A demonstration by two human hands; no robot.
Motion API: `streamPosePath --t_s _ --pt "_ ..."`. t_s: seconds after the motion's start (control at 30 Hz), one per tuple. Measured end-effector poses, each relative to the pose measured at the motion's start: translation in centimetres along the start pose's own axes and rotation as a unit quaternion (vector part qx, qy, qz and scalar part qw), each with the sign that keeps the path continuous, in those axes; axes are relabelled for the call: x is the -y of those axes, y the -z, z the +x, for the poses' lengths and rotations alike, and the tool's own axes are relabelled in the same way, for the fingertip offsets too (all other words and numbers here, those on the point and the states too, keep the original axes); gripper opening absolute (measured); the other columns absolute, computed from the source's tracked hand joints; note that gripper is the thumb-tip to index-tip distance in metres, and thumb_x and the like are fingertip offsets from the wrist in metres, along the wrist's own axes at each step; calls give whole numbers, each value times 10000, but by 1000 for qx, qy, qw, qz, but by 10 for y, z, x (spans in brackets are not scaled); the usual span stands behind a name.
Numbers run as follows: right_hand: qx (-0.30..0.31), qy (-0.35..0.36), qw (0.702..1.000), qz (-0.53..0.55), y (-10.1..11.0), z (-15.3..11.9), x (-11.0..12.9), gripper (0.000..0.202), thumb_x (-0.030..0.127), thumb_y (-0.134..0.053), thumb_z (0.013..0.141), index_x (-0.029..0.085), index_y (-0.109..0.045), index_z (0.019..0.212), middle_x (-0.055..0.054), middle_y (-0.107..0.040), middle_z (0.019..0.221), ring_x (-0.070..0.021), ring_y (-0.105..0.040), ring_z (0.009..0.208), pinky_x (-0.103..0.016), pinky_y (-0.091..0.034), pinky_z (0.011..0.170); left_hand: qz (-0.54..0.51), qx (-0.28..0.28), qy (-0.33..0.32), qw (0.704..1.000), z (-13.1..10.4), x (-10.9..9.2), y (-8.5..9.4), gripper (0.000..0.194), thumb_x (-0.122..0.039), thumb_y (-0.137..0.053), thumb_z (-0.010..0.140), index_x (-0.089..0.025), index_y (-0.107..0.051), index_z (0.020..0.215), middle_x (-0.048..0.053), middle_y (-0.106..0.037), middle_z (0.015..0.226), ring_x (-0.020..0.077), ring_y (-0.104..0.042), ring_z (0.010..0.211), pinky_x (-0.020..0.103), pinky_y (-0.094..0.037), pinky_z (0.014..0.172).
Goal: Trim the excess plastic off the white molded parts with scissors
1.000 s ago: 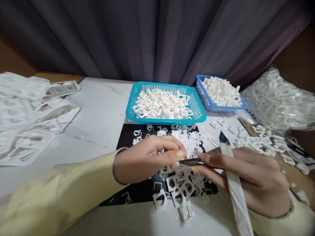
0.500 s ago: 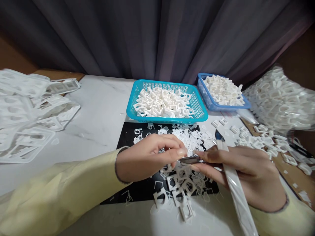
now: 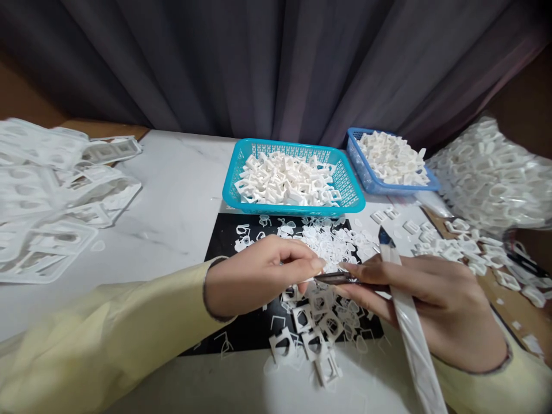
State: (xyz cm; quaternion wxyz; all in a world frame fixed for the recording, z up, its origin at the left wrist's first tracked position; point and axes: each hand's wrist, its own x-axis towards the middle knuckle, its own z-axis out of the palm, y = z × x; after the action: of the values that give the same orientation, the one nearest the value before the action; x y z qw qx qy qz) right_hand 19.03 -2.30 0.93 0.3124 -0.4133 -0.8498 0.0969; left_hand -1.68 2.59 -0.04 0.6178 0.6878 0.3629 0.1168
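Observation:
My left hand (image 3: 267, 276) is closed in a pinch on a small white piece, mostly hidden by the fingers, over the black mat (image 3: 219, 236). In my right hand (image 3: 435, 305) are dark metal tweezers (image 3: 334, 278), their tip touching the piece at my left fingertips. A long white wrapped stick with a dark blue pointed tip (image 3: 414, 345) also lies across my right hand, between the fingers. Beneath both hands, thin white scraps (image 3: 332, 244) and square white frames with round holes (image 3: 314, 343) are scattered on the mat.
A turquoise basket (image 3: 293, 210) and a blue basket (image 3: 392, 188) of white parts stand at the back. White sheets (image 3: 47, 195) are piled at the left. At the right are loose white parts (image 3: 448, 250) and a filled clear bag (image 3: 495, 178).
The tweezers have turned slightly at my left fingertips, and the left fingers have shifted a little. Both hands stay in nearly the same place.

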Motion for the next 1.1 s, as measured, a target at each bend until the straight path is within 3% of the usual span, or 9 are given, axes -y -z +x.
streamPosePath --t_s 0.4,1.1 --pt "-13 -4 999 35 2 6 -2 94 193 -720 725 200 -629 748 -1 -672 585 -120 -568 398 -244 -423 358 -48 37 -6 998 -1 -1 4 360 -341 -421 884 -152 -490 586 14 -514 729 136 -470 708 259 -354 676" --pt "1 -9 999 42 -1 5 -2 100 176 -716 728 180 -616 725 -3 -646 559 -105 -539 394 -235 -387 368 -41 43 5 998 0 -1 4 358 -345 -406 888 -150 -487 599 11 -507 728 132 -463 701 261 -345 665"
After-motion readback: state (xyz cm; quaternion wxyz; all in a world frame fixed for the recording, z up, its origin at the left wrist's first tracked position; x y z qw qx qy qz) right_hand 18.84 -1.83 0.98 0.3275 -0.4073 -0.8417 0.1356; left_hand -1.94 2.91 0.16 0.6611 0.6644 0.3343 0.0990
